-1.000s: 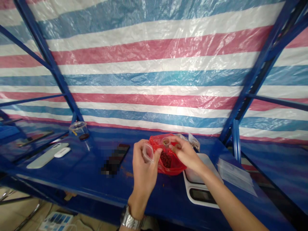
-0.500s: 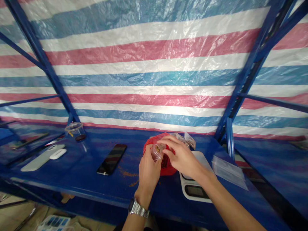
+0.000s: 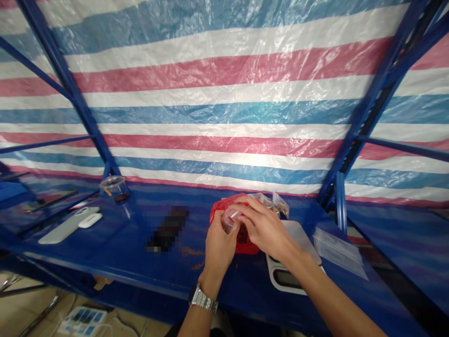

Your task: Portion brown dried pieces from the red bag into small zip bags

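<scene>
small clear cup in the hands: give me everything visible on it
The small clear cup looks like thin see-through plastic. It is held tilted above the blue shelf, just in front of the red bag. The left hand grips it from below. The right hand closes its fingers over the top and hides the rim, so lid on or off cannot be told. Its contents are too blurred to make out.

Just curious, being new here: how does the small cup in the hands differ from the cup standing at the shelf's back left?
The small cup is tilted and held by the left hand and right hand before the red bag; the shelf cup stands upright, untouched. The small cup looks smaller though nearer. Both are clear plastic.
</scene>
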The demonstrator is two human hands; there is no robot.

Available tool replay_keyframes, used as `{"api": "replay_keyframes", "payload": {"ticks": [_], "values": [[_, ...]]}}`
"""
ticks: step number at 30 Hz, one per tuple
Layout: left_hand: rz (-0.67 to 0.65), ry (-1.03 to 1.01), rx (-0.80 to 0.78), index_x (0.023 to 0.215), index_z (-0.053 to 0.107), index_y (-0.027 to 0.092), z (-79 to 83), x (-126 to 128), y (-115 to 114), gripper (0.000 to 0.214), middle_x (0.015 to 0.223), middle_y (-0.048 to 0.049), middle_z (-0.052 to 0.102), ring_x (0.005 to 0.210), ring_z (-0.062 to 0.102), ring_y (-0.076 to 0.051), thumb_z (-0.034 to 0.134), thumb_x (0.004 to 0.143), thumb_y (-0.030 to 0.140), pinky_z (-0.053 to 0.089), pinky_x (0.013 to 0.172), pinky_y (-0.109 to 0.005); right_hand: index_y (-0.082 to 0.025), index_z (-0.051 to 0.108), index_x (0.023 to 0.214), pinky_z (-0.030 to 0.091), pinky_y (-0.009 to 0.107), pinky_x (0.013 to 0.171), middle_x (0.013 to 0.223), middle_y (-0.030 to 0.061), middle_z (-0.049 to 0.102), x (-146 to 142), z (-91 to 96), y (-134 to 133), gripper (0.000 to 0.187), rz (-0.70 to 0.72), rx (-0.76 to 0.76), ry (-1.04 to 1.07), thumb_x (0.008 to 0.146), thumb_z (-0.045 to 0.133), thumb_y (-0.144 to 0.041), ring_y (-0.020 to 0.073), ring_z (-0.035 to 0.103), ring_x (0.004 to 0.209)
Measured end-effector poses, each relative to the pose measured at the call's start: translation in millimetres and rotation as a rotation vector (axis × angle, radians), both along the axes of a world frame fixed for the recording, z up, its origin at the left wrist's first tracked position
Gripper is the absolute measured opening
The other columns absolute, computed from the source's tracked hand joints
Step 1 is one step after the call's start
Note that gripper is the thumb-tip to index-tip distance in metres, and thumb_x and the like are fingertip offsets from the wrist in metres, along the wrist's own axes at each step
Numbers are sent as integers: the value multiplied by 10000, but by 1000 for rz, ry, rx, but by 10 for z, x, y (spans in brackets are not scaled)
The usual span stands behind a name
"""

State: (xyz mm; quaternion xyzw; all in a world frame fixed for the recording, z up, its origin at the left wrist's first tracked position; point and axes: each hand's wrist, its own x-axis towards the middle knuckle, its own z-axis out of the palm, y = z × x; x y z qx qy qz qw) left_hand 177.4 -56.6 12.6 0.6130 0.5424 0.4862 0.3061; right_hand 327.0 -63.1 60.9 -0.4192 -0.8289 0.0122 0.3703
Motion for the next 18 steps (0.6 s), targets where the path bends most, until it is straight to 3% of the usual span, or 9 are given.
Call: {"api": "replay_keyframes", "payload": {"ticks": [4, 10, 14, 18], "values": [[91, -4, -3, 1020, 551, 239, 9, -97, 10, 244, 852, 3, 674, 736, 632, -193, 628, 913, 445, 455, 704, -298, -254, 653, 1301, 524, 425, 1024, 1346, 75, 643, 18, -50, 72, 378, -150, -44, 70, 978, 503, -127, 245, 651, 1183], [319, 202, -52, 964, 491, 237, 26, -187, -89, 224, 942, -46, 602, 791, 630, -226, 611, 915, 420, 475, 721, -345, -195, 725, 1166, 512, 389, 955, 1220, 110, 683, -10, -248, 166, 359, -201, -288, -211, 881, 557, -56, 262, 677, 1093], [298, 248, -110, 990, 467, 233, -60, -147, -96, 314, 1006, -75, 568, 787, 628, -237, 638, 885, 475, 485, 706, -371, -214, 736, 1102, 502, 344, 915, 1155, 84, 685, -107, -347, 170, 325, -129, -349, -215, 876, 567, -52, 226, 677, 1035], [221, 36, -145, 970, 445, 229, -160, -200, 26, 394, 866, -25, 608, 776, 650, -232, 705, 825, 487, 499, 719, -359, -214, 734, 1072, 489, 297, 925, 1113, 64, 687, -167, -386, 168, 293, 10, -353, -136, 903, 557, -54, 193, 665, 1041]]}}
